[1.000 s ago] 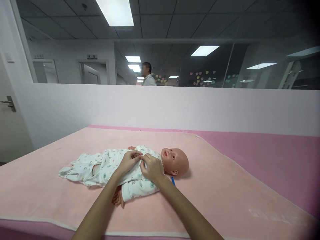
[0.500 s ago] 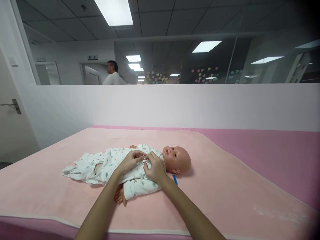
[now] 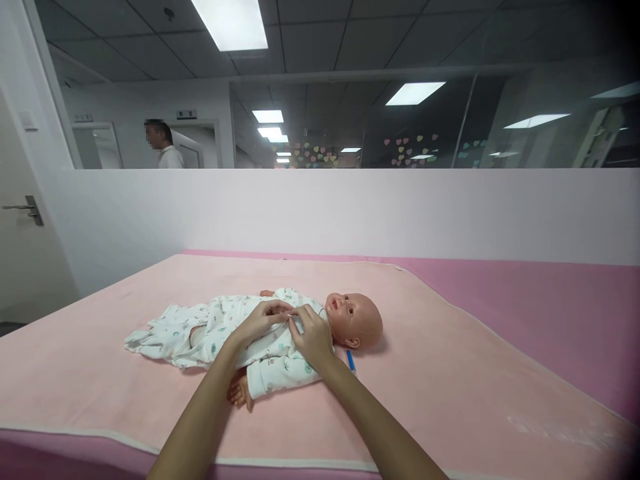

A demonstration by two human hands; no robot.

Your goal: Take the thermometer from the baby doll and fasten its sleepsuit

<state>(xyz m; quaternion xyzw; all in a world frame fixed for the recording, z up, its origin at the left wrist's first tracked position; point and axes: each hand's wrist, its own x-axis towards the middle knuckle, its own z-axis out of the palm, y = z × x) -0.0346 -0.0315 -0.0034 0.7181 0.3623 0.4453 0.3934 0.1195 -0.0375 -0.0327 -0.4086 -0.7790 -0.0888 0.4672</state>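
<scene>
A baby doll lies on its back on the mat, head to the right, in a white patterned outfit. Over its chest, my left hand is closed, fingertips pinched at the front of the outfit. My right hand meets it there, thumb and fingers also pinched together. A bit of white tie string shows between the fingertips; most of it is hidden by them. The doll's near arm and hand rest on the mat below my wrists.
A peach mat covers the pink padded surface. A blue-and-white slim object lies beside the doll's head, partly behind my right forearm. Behind stands a white half wall with glass above; a person is beyond it.
My fingertips have drawn closer together, covering more of the white string. The doll stays in place. Behind the glass, the person has moved left.
</scene>
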